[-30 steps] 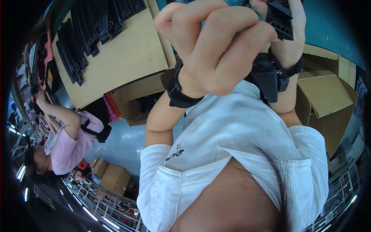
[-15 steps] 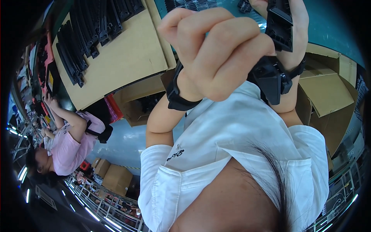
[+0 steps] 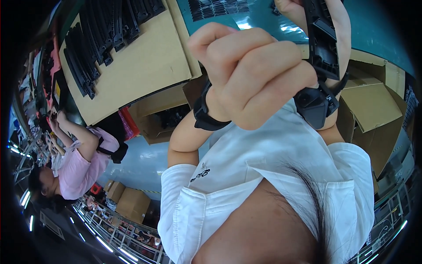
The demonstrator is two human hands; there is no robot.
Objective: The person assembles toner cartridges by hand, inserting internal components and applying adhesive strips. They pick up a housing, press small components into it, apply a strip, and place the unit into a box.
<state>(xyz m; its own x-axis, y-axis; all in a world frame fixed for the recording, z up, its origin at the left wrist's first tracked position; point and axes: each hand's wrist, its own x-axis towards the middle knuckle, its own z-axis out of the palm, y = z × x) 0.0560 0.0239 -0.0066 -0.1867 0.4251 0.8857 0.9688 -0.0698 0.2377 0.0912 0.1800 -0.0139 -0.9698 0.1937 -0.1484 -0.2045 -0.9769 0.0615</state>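
My left hand (image 3: 259,77) is raised in the middle of the view, its fingers curled tightly inward. What they hold, if anything, is hidden behind the knuckles. At the upper right, my right hand (image 3: 342,33) grips a long black plastic part (image 3: 324,48) with ribbed, hollow sections. The part stands roughly upright along the palm, and its far end runs out of the picture. My left fingers are close to its lower left side, but I cannot tell whether they touch it. A black strap (image 3: 204,112) circles my left wrist, and a black boxy device (image 3: 315,105) is strapped at my right wrist.
Many similar black strips (image 3: 107,31) lie in rows on a cardboard sheet (image 3: 151,61) at the left. Small dark parts (image 3: 217,9) rest on the green table (image 3: 373,26). Open cardboard boxes (image 3: 373,105) stand below its edge. A person in pink (image 3: 81,176) works at far left.
My left hand has moved slightly down and right, still curled. The black plastic part in my right hand has shifted a little down and right. More of the small dark parts on the table shows.
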